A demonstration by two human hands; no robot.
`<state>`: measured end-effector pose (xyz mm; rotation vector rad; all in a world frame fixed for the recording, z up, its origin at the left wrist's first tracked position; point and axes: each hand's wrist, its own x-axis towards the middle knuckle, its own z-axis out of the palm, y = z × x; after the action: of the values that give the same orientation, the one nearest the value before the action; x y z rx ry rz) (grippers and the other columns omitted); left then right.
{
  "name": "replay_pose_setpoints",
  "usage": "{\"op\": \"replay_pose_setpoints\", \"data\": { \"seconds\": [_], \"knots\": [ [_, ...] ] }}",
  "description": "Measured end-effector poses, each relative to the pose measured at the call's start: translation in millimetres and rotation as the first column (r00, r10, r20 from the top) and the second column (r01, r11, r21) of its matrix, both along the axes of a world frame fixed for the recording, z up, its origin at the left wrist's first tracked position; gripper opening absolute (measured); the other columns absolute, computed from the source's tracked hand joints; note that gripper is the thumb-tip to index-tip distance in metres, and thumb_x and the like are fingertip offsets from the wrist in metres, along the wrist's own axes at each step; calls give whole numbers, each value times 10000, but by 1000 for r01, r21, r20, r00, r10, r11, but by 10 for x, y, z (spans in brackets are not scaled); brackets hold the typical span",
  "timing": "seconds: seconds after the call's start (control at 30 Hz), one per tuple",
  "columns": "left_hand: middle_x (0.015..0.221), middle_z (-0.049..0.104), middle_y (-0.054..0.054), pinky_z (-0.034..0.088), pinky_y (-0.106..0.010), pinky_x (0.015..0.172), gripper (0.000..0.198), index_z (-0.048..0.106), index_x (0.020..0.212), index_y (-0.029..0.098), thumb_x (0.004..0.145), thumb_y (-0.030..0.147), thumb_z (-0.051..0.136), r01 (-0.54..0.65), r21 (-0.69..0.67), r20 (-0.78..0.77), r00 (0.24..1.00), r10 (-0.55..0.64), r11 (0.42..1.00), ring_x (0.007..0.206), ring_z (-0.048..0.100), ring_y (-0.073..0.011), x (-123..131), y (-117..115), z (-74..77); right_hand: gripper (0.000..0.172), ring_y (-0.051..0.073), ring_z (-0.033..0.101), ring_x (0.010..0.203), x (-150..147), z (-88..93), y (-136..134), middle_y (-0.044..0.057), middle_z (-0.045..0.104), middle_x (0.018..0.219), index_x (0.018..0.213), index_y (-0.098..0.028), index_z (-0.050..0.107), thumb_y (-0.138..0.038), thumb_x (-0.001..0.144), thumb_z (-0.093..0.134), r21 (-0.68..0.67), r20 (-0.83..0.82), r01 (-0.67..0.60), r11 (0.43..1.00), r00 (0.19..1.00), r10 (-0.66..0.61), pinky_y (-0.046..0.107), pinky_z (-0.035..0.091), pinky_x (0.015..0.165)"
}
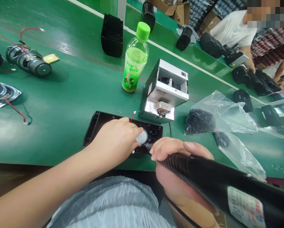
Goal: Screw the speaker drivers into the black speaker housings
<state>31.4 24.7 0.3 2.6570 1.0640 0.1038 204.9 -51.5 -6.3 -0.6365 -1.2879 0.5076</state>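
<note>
A flat black plastic panel (96, 122) lies near the front edge of the green table (68, 85). My left hand (114, 139) rests on it, fingers curled around a small round silver part (141, 137) set in the panel. My right hand (177, 164) grips a black electric screwdriver (218, 182), whose tip (148, 146) touches the panel just beside the silver part. A red wire with a white plug (133, 115) sticks up behind the panel.
A white screw feeder box (164, 90) and a green bottle (135, 58) stand behind the panel. Clear bags of black screws (200, 120) lie to the right. Speaker drivers (28, 60) lie at the left. Another person in white (234, 30) works at the far right among black housings (112, 34).
</note>
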Motion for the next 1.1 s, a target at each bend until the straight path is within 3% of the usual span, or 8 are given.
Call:
{"op": "replay_pose_setpoints", "data": {
  "seconds": [0.23, 0.37, 0.5, 0.6, 0.67, 0.73, 0.93, 1.1],
  "knots": [
    [1203, 854, -77, 565, -392, 864, 248, 800, 1204, 240, 958, 269, 783, 10, -31, 8, 1000, -10, 999, 1116, 760, -300, 10, 1, 5, 599, 188, 653, 521, -91, -161, 87, 9, 759, 754, 1359, -194, 725, -650, 1001, 574, 73, -89, 149, 986, 986, -142, 372, 577, 489],
    [1137, 852, -78, 566, -407, 841, 205, 794, 1173, 221, 973, 239, 751, 26, -40, -6, 1000, -26, 999, 1075, 761, -308, 11, 19, 60, 763, 211, 695, 544, -40, -169, 105, 17, 789, 771, 1428, -224, 679, -817, 955, 593, 5, -100, 156, 988, 983, -155, 370, 582, 502],
    [1069, 846, -62, 566, -410, 834, 133, 788, 1083, 224, 950, 226, 777, 56, -57, -6, 998, -56, 997, 1033, 755, -306, 94, -23, 87, 750, 203, 653, 482, 141, 294, 131, -26, 764, 712, 1417, -261, 653, -848, 962, 547, -125, -150, 157, 980, 973, -175, 358, 575, 467],
    [1053, 844, -60, 581, -433, 816, 121, 784, 1056, 217, 937, 234, 800, 101, -73, 7, 995, -101, 992, 996, 750, -307, 248, -105, 59, 553, 171, 623, 459, 299, 794, 193, -82, 695, 626, 1184, -299, 729, -785, 923, 679, -295, -214, 260, 919, 920, -329, 325, 581, 476],
    [1047, 839, -61, 595, -454, 809, 130, 784, 1071, 211, 946, 243, 795, 132, -77, 22, 991, -130, 988, 972, 743, -308, 347, -164, 33, 535, 166, 602, 432, 378, 1023, 292, -80, 693, 637, 1086, -307, 737, -806, 897, 687, -245, -183, 274, 930, 929, -322, 316, 535, 415],
    [1057, 836, -63, 607, -470, 812, 141, 788, 1099, 206, 963, 244, 782, 150, -80, 31, 989, -148, 985, 949, 739, -304, 390, -206, 16, 581, 162, 545, 385, 418, 1112, 449, -76, 658, 598, 1059, -285, 726, -839, 902, 643, -170, -147, 280, 945, 941, -305, 321, 472, 355],
    [1238, 844, -87, 610, -457, 872, 224, 813, 1205, 184, 1065, 294, 675, 76, 168, 284, 951, -122, 983, 1013, 749, -282, 39, -206, 32, 553, 138, 513, 365, 353, 853, 1050, -66, 568, 563, 1054, -264, 687, -757, 1039, 436, -11, -97, 197, 980, 976, -197, 286, 380, 334],
    [1159, 854, -65, 538, -423, 849, 231, 802, 1147, 163, 1109, 273, 603, -46, 259, 448, 891, -78, 965, 954, 717, -248, -242, -208, -17, 674, 154, 471, 334, 320, 671, 1284, -62, 552, 533, 1068, -264, 700, -855, 1018, 380, -64, -66, 171, 983, 982, -175, 306, 335, 279]
  ]
}}
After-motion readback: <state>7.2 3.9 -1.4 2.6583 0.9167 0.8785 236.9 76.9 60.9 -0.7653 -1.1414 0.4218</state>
